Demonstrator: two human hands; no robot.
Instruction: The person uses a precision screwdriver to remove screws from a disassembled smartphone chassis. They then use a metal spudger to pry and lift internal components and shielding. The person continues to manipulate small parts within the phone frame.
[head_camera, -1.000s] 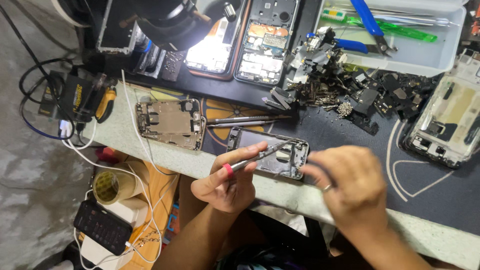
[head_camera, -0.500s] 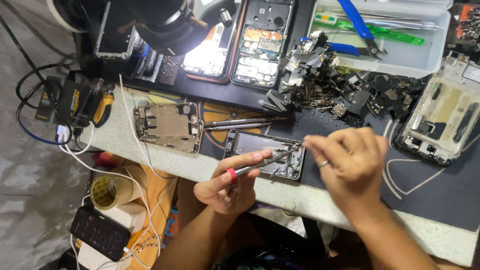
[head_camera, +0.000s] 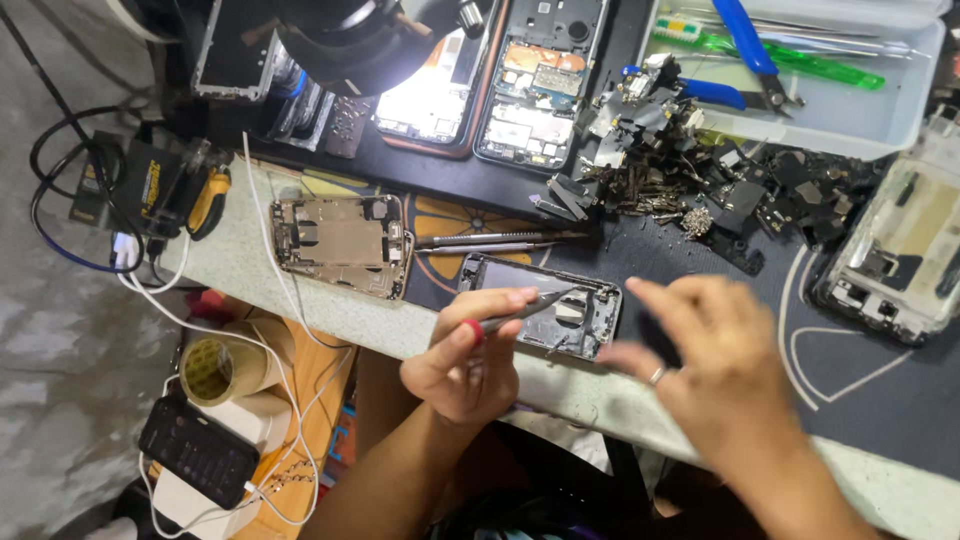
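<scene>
Head camera frames show an opened phone frame (head_camera: 545, 303) lying flat on the dark work mat (head_camera: 700, 260), close to the near edge of the bench (head_camera: 330, 310). A slim metal tool (head_camera: 520, 310) is pinched in the left hand (head_camera: 465, 355), the fingers closed around its shaft and the tip laid across the frame's inner cavity. The right hand (head_camera: 715, 375) is seen blurred just beside the frame's right end, its fingers spread and loosely open; nothing is held in it, and a ring is worn on one finger. Whether it touches the mat cannot be told.

Just beyond the frame, two slender metal tools (head_camera: 490, 241) are laid side by side on the mat. A second stripped phone chassis (head_camera: 340, 245) is set to the left, on the pale bench surface near its left edge. Toward the far edge, a heap of small dark parts and screws (head_camera: 690, 180) is spread out, and two opened phones (head_camera: 500, 80) are lined up under a black microscope head (head_camera: 350, 40). A grey tray (head_camera: 880, 115) with blue-handled pliers (head_camera: 750, 50) is placed at the far right corner, and another phone housing (head_camera: 890, 245) lies at the right edge. Below the bench's left edge, a tape roll (head_camera: 215, 368) and a dark phone (head_camera: 198, 452) on a white cable are seen.
</scene>
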